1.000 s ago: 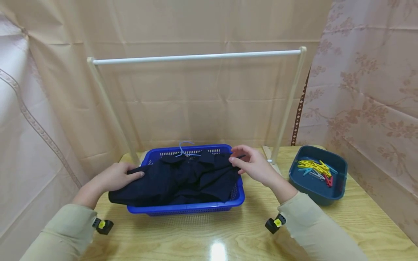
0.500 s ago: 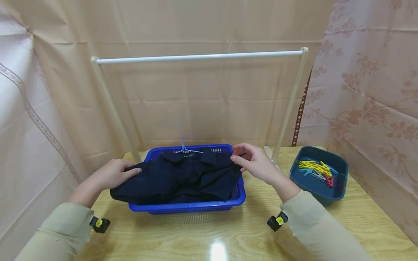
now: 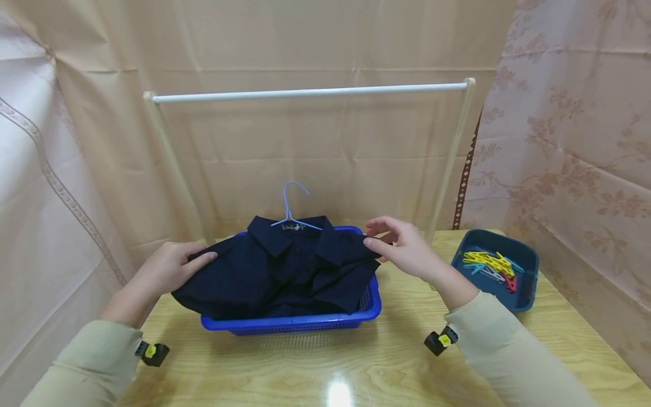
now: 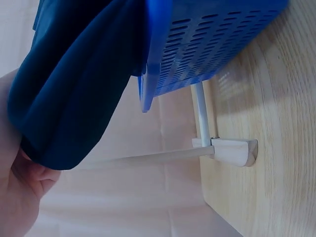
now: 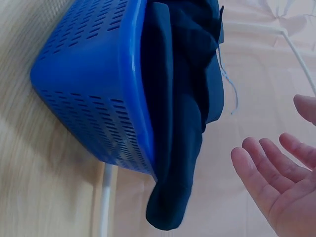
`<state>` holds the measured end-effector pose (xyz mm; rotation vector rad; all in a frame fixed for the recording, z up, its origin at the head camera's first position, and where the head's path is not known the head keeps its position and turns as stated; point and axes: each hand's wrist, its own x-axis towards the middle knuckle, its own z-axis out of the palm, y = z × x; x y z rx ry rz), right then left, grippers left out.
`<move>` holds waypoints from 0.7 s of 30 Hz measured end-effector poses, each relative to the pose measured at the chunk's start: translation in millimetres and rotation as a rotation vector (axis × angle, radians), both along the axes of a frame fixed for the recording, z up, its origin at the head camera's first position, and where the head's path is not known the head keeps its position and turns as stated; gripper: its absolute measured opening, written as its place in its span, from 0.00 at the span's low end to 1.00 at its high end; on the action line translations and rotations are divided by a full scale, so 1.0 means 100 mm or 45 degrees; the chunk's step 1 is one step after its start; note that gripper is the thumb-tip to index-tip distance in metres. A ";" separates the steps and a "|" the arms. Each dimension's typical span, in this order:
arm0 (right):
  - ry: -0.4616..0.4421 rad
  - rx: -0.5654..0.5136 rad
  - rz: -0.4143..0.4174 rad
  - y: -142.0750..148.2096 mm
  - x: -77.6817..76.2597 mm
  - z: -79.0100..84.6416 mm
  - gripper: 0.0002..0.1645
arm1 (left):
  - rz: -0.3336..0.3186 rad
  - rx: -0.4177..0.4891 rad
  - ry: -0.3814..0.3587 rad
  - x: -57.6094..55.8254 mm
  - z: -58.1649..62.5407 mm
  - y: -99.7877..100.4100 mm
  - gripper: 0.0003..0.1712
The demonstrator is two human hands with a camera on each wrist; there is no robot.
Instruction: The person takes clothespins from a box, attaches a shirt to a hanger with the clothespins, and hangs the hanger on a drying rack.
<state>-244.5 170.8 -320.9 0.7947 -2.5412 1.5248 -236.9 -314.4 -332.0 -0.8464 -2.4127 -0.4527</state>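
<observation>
A dark navy collared shirt (image 3: 295,277) on a thin light-blue hanger (image 3: 289,212) lies partly in the blue slotted basket (image 3: 290,325), its collar raised above the rim. My left hand (image 3: 175,265) grips the shirt's left shoulder, thumb on top, and cloth hides its fingers in the left wrist view. My right hand (image 3: 404,249) has the cloth at the right shoulder between thumb and fingers in the head view. By contrast, the right wrist view shows this hand's fingers (image 5: 269,170) spread apart from the shirt (image 5: 173,148). One sleeve droops over the basket rim there.
A white rod (image 3: 310,92) on pale uprights spans the space behind the basket. To the right, a dark teal tub (image 3: 526,282) holds several yellow, blue, white and red clothespins (image 3: 488,262). The wooden table (image 3: 285,373) ends near hanging curtains (image 3: 574,169).
The shirt's collar and hanger have risen out of the basket, and the hanger's hook now stands upright above the collar. Both hands have lifted slightly.
</observation>
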 end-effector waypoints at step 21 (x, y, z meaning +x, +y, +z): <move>0.086 0.135 -0.032 0.19 0.15 0.09 0.25 | -0.129 0.038 0.303 0.08 -0.01 0.02 0.19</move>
